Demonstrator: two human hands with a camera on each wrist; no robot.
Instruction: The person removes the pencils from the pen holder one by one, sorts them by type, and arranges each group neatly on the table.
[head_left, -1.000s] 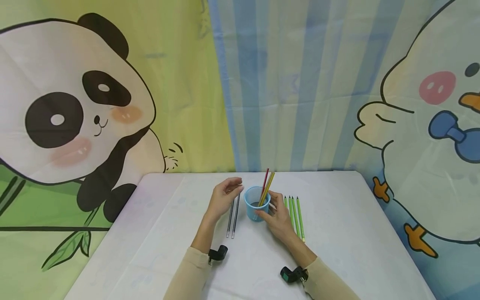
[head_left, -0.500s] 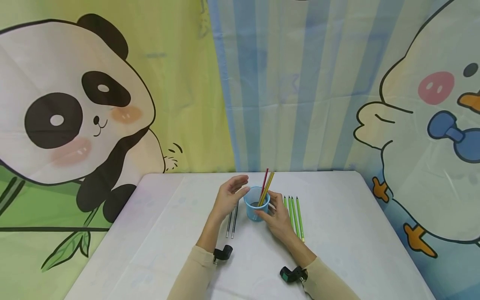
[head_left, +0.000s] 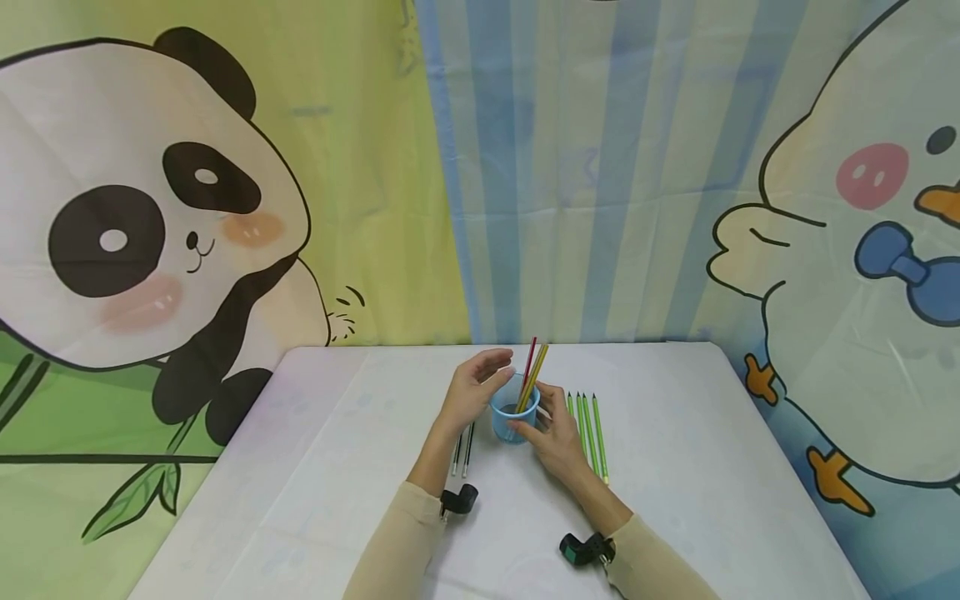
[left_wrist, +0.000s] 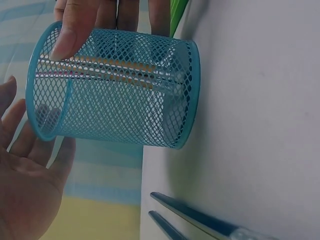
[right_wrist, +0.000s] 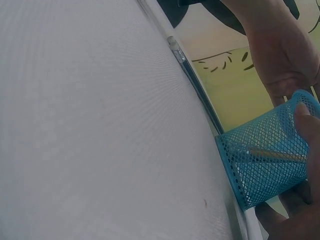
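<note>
A blue mesh pen cup (head_left: 506, 430) stands upright on the white table, with a red pencil (head_left: 530, 357) and yellow pencils (head_left: 537, 372) leaning in it. My right hand (head_left: 558, 440) holds the cup from its right side, thumb on the near wall and fingers behind. At the cup's left rim is my left hand (head_left: 469, 393), its fingers loosely bent and reaching past the far side. The left wrist view shows this left hand (left_wrist: 30, 185) beside the mouth of the cup; whether it touches the rim I cannot tell.
Two dark pencils (head_left: 468, 448) lie left of the cup, partly hidden by my left hand. Several green pencils (head_left: 597, 435) lie side by side to the right, beyond my right hand. Printed curtains (head_left: 570, 192) hang behind the table (head_left: 300, 467).
My left hand has moved right, from above the dark pencils to the cup's left rim. My right hand and the cup have stayed nearly in place.
</note>
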